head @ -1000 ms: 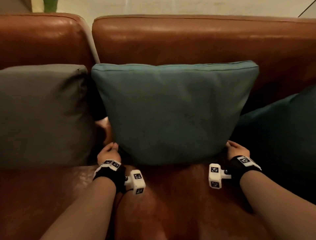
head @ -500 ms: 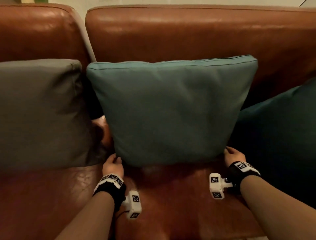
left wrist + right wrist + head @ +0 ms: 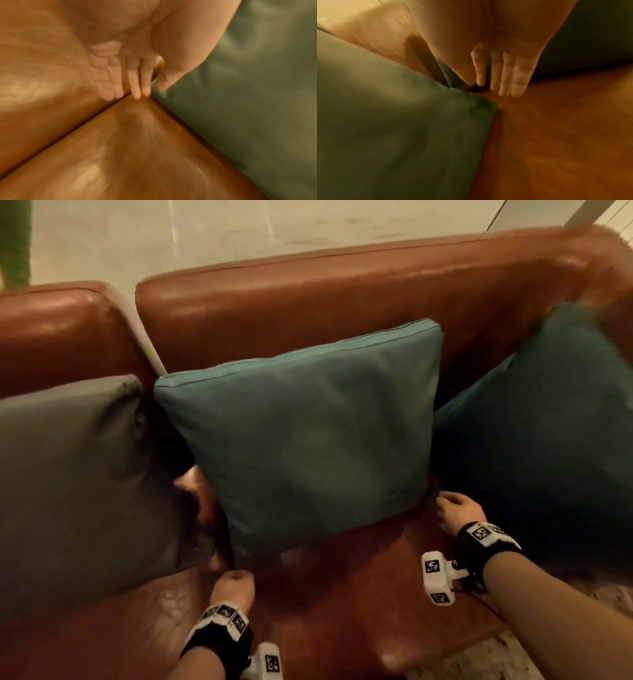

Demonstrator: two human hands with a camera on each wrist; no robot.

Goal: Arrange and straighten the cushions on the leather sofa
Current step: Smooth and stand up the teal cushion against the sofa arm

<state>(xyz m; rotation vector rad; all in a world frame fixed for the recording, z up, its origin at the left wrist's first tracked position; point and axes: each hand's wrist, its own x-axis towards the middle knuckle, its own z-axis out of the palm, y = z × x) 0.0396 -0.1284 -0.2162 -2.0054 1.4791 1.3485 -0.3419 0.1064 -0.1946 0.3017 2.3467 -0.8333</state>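
Where the brown leather sofa (image 3: 342,289) stands before a pale wall (image 3: 205,231), its glossy seat carries three cushions leaning against the backrest. At far left a strip of green (image 3: 15,237) shows beside the wall. The grey cushion (image 3: 75,474) sits leftmost, smooth and softly creased, propped against the left back section. Just beside it the left hand (image 3: 233,589) lies on the seat at the lower left corner of the teal cushion (image 3: 308,440); the left wrist view shows its fingers (image 3: 137,86) straight, tips at the seam between seat pads, thumb near the cushion's edge, grip released. The teal cushion is square with a piped top edge and fine-grained fabric, upright but tilted in the head view. At its lower right corner the right hand (image 3: 459,511) rests on the seat, fingers (image 3: 505,75) straight, grip also released, holding nothing. The dark green cushion (image 3: 548,422) stands rightmost, touching the teal one. Compared with half a second ago, both hands have drawn back from the teal cushion's corners, and the camera has swung so the sofa appears slanted.
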